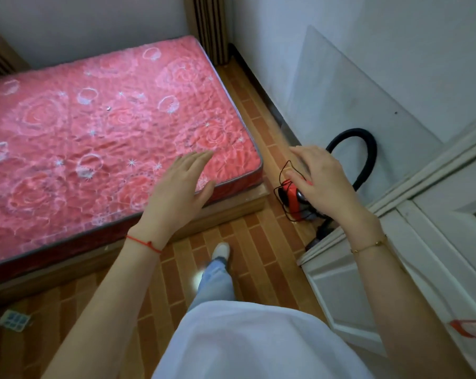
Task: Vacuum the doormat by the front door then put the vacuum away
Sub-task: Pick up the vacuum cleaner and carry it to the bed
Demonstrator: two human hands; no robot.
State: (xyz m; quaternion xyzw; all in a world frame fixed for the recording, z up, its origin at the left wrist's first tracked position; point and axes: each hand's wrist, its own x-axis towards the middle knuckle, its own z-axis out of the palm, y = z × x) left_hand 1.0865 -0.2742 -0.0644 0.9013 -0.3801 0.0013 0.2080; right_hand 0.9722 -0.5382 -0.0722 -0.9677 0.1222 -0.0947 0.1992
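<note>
No readable text anywhere. Red vacuum (pixel 291 196) body by wall: no brand or label legible. Pink mattress (pixel 108 127): rose and star quilting only, no lettering. Small blue-and-white packet (pixel 13 320) on floor at lower left: grid pattern, print too small to read. White door (pixel 395 242): no sign.

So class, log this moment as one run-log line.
vacuum: on floor by wall | left hand: open, empty | right hand: open above vacuum
</note>
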